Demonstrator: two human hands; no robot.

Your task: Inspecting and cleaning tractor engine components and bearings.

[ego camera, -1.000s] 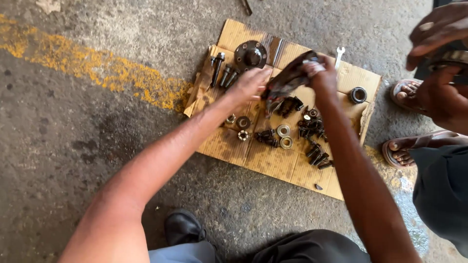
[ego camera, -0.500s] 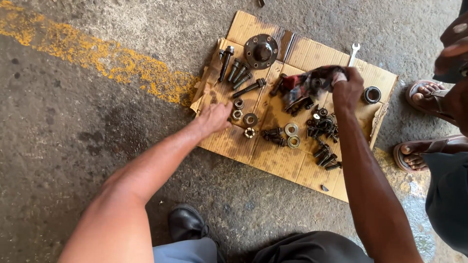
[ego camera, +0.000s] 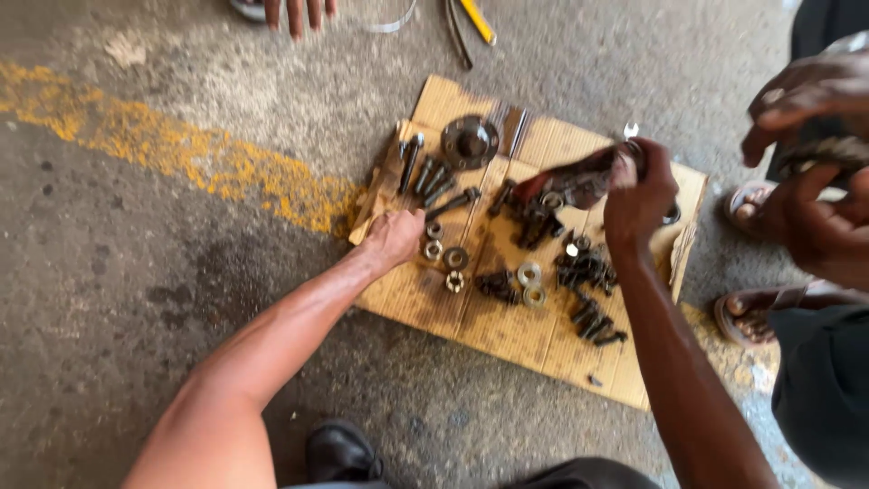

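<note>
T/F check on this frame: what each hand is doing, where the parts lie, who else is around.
1. The left hand rests on the cardboard sheet beside some nuts. True.
2. The right hand is empty. False: it grips a dark rag held above the parts.
3. The round flange lies on the bare concrete. False: it sits on the cardboard, near its far edge.
4. Another person's hands show at the right edge. True.
5. The bolts next to the flange stand upright. False: they lie flat, side by side.
</note>
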